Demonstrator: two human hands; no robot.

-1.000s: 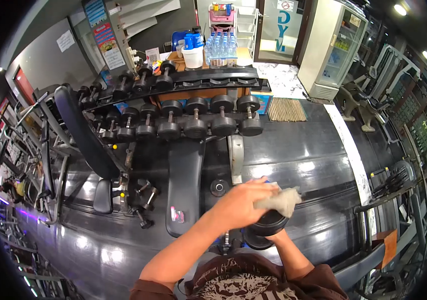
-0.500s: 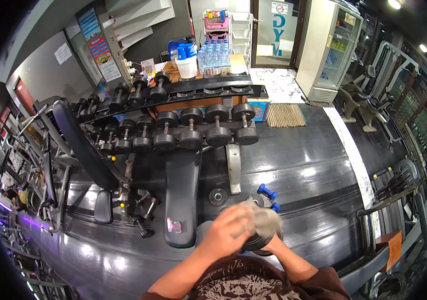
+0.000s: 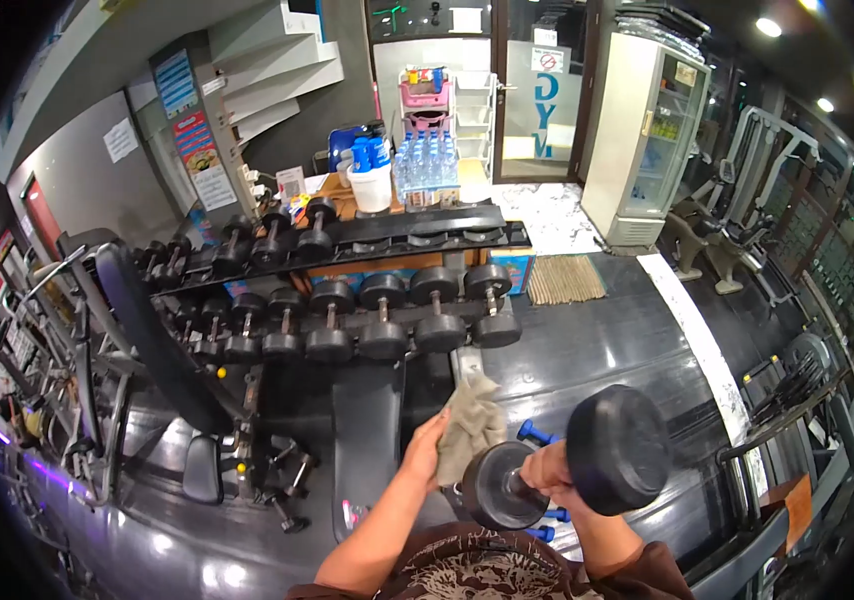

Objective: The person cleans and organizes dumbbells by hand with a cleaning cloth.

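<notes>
My right hand (image 3: 547,472) is wrapped round the handle of a large black dumbbell (image 3: 619,450), holding it up in front of my body. The dumbbell's bigger-looking head is at the right, and its other head sits lower, between my hands. In my left hand (image 3: 429,448) is a beige cloth (image 3: 471,430), bunched and hanging beside the left head. The fingers of that hand are partly hidden behind the cloth. Behind and below the dumbbell, small blue dumbbells (image 3: 537,432) lie on the black floor.
A rack of black dumbbells (image 3: 383,315) stands ahead, with a black bench (image 3: 367,425) in front. A pink-capped bottle (image 3: 351,514) rests on the bench. Water bottles (image 3: 427,170) and a white bucket (image 3: 370,188) are behind the rack. A fridge (image 3: 637,150) stands right of the door.
The dumbbell has come up and to the right in my right hand. My left hand with the cloth has drawn off it to the left. The view has tilted upward.
</notes>
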